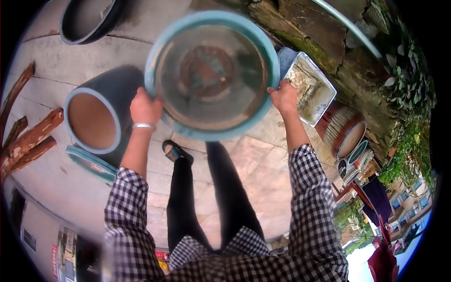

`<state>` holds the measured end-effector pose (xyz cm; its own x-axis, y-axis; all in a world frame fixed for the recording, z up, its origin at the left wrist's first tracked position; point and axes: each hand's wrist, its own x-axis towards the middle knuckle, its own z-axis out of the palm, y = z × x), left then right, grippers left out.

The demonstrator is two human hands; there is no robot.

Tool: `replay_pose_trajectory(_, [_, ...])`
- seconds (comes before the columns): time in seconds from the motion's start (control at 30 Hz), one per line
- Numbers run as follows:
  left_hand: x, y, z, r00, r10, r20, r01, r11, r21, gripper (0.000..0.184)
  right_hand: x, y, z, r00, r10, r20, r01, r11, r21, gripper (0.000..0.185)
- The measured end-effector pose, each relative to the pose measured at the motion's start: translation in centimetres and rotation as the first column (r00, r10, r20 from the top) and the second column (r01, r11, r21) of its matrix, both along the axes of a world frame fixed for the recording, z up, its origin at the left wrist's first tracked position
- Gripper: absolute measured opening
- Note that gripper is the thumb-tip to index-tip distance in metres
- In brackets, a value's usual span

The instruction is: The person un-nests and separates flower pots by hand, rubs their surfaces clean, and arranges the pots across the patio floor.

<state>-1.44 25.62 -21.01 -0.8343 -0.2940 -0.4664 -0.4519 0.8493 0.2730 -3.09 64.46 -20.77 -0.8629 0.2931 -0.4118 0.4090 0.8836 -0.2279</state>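
A large round basin (213,133) with a teal rim is held up in front of me, its opening facing me. Its inside is greyish brown, with a rusty, worn ring at the centre of the bottom. My left hand (146,109), with a pale bracelet at the wrist, is closed on the rim at the left. My right hand (284,97) grips the opposite side of the rim, thumb on the near edge. Most fingers of both hands are hidden behind the basin.
A big dark pot (124,84) lies at the left beside a teal-rimmed lid (91,164). Logs (33,141) are at the far left, another dark pot (101,35) above. A rectangular container (324,96) and a ribbed reddish pot (336,134) stand right, along a mossy stone wall (305,33).
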Motion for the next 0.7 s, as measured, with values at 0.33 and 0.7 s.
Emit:
replay_pose_trajectory(0.33, [-0.7,12.0,7.0,0.99,0.143,-0.021,-0.124,0.916,0.382,0.034,0.5,-12.2,3.5,0.914,-0.196,0.355,0.403,0.545,-0.735,0.04])
replay_pose_trajectory(0.7, [0.7,13.5,1.6,0.767,0.633,0.105,-0.374,0.309,0.874,0.037,-4.8,-11.9,4.8,0.968,0.226,0.105,-0.132,0.823,-0.553,0.032])
